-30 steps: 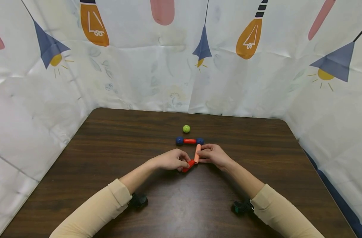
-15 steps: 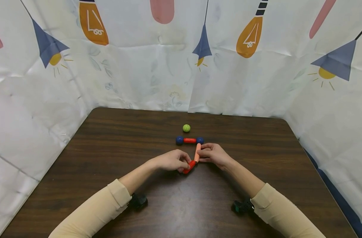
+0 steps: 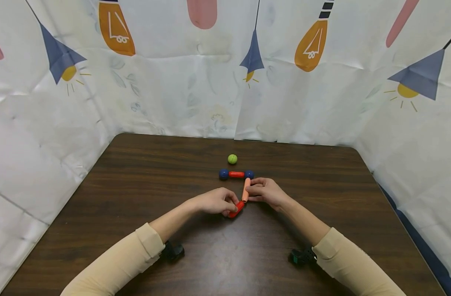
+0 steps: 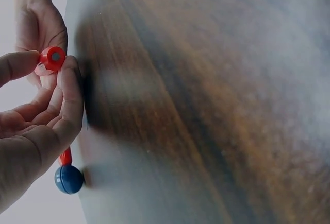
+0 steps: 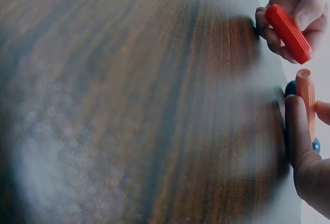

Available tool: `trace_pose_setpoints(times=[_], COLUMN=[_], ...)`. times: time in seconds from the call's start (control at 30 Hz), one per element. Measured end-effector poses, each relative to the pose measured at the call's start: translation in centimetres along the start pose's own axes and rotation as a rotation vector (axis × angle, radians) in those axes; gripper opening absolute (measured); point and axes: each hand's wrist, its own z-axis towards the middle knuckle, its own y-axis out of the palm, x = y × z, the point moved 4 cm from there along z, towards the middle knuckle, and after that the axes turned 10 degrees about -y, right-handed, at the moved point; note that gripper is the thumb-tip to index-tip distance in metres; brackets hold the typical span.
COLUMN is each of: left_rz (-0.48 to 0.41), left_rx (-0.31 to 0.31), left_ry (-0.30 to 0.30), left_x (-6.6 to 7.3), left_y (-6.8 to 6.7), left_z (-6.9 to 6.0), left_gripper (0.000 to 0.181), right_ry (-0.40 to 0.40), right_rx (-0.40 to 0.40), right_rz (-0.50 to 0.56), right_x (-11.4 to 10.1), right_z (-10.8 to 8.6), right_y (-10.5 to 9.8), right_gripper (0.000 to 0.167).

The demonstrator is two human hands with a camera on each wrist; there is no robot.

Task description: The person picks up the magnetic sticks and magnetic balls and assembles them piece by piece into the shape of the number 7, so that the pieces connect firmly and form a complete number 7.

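My left hand (image 3: 216, 200) pinches a short red ridged rod (image 3: 238, 209) between thumb and fingers, held slantwise. A round grey spot shows in the rod's end in the left wrist view. My right hand (image 3: 268, 192) pinches a peach-orange ridged rod (image 3: 245, 191), which points away from me. In the head view the near end of the orange rod lies right by the red one; the right wrist view shows a small gap between them. Just beyond lies a red bar (image 3: 236, 174) with a dark blue ball (image 3: 223, 174) at each end, its right ball close to the orange rod's far end.
A small yellow-green ball (image 3: 232, 159) sits behind the blue-ended bar. The dark wood-grain table (image 3: 155, 164) reaches back to a white patterned curtain (image 3: 173, 98). Black wrist cameras (image 3: 173, 251) hang below both forearms.
The red rod has shifted slightly toward me and more of it shows beside my left fingers. My right hand and the orange rod stay nearly still.
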Motion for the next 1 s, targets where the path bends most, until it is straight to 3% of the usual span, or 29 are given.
trace_pose_setpoints(times=[0.47, 1.0], left_rz=[0.013, -0.032], left_rx=[0.002, 0.011], left_ry=[-0.002, -0.001], left_x=[0.05, -0.12], left_y=[0.18, 0.36], left_z=[0.13, 0.13], left_gripper=[0.016, 0.017], right_ry=[-0.008, -0.002], right_rx=[-0.007, 0.006], right_rz=[0.007, 0.014], right_x=[-0.05, -0.03], right_z=[-0.14, -0.15], right_y=[0.04, 0.13], right_gripper=[0.046, 0.046])
